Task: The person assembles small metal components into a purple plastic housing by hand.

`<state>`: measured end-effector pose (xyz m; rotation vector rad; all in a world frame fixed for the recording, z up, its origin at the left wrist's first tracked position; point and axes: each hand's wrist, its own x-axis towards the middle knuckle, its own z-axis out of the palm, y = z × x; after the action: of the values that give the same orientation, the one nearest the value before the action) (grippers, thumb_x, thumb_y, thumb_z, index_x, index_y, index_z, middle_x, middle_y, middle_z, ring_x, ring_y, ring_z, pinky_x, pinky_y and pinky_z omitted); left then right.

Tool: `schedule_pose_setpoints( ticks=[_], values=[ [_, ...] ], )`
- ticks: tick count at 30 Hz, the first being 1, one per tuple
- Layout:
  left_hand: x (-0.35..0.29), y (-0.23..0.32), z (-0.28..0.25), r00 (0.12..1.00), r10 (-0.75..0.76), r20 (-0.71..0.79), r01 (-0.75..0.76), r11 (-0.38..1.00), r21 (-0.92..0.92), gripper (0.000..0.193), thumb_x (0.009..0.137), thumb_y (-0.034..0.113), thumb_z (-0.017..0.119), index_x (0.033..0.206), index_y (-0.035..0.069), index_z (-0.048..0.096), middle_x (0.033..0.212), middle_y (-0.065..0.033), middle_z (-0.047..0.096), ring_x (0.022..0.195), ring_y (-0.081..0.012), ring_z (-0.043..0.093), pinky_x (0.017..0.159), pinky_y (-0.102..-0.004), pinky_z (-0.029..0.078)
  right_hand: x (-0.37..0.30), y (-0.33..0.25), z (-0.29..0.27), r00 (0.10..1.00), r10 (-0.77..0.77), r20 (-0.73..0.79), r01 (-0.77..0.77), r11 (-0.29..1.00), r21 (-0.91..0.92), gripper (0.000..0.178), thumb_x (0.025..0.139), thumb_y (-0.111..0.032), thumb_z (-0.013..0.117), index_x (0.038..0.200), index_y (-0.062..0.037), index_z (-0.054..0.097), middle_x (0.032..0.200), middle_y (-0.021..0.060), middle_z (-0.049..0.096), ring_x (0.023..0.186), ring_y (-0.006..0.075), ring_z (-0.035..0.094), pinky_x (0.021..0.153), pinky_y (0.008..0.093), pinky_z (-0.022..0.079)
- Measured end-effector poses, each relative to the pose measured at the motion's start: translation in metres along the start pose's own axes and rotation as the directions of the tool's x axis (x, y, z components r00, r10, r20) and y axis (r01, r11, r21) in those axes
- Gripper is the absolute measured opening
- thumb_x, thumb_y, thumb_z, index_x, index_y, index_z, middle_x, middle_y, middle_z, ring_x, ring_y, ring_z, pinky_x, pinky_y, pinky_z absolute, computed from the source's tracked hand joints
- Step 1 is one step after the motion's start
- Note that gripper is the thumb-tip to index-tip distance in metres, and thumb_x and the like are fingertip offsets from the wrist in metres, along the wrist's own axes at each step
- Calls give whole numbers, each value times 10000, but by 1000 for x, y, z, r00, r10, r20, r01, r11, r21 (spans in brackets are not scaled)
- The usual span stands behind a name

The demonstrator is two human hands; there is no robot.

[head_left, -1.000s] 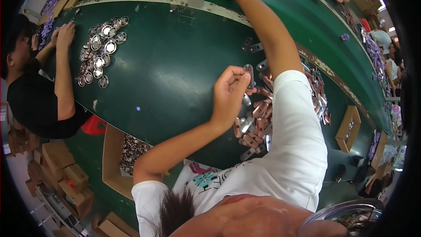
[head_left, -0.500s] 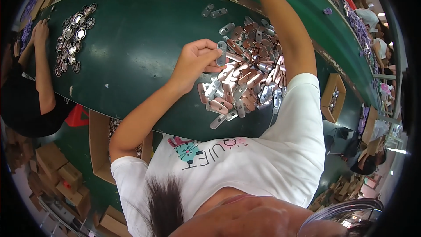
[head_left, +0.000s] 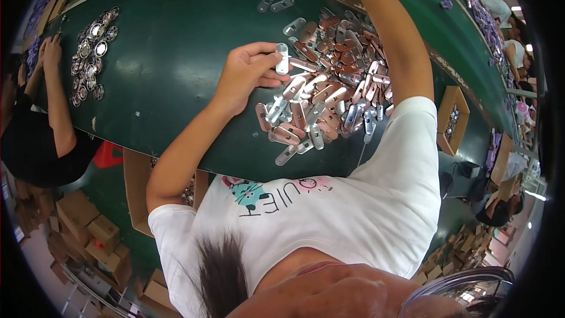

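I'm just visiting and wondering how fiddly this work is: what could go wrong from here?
1. The left hand pinches a silvery oblong piece at the left edge of the pile of similar pieces; if it slipped, it might get lost among them.
2. The right arm stretches past the pile, so it could brush loose pieces out of place.
3. Some pieces lie near the body-side edge of the green table, so a bump might knock them off.

On the green table point(head_left: 176, 70) lie oblong pieces point(head_left: 335, 98) and round metal parts point(head_left: 85, 50).
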<state>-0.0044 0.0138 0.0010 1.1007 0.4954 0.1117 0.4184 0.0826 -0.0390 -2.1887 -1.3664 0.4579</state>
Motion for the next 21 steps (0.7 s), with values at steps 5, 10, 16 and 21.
schedule_pose_setpoints(
  ticks=[5, 10, 16, 21],
  values=[
    [6, 2, 2, 999, -11, 50, 11, 1000, 2, 289, 910, 139, 559, 1145, -29, 562, 948, -151, 683, 799, -168, 696, 665, -218, 556, -28, 26, -3, 937, -157, -313, 137, 987, -84, 376, 776, -246, 703, 1042, 2, 609, 936, 192, 669, 806, 248, 660, 707, 361, 516],
    [6, 4, 10, 994, -41, 99, 43, 999, -18, 304, 943, 135, 501, 1189, -43, 531, 977, -157, 677, 836, -195, 694, 695, -236, 562, -96, -33, -7, 861, 201, -468, 95, 839, 536, 398, 793, -151, 719, 1101, 54, 574, 940, 155, 666, 832, 199, 652, 714, 326, 529],
    [-5, 6, 11, 987, -86, 138, 96, 993, -66, 307, 962, 141, 478, 1201, -46, 529, 1026, -163, 663, 869, -216, 693, 729, -256, 575, -274, -156, 7, 944, -30, -330, 258, 690, 676, 393, 780, -131, 738, 1140, -39, 611, 883, 66, 648, 762, 150, 640, 685, 260, 492],
    [-7, 2, 14, 968, -154, 199, 178, 978, -109, 311, 969, 145, 469, 1203, -51, 529, 1036, -166, 660, 888, -236, 691, 755, -276, 583, -311, -163, 31, 872, -163, -461, 381, 817, 433, 410, 709, -49, 788, 1097, -37, 658, 918, 36, 526, 762, 86, 579, 656, 213, 480]
  ],
)
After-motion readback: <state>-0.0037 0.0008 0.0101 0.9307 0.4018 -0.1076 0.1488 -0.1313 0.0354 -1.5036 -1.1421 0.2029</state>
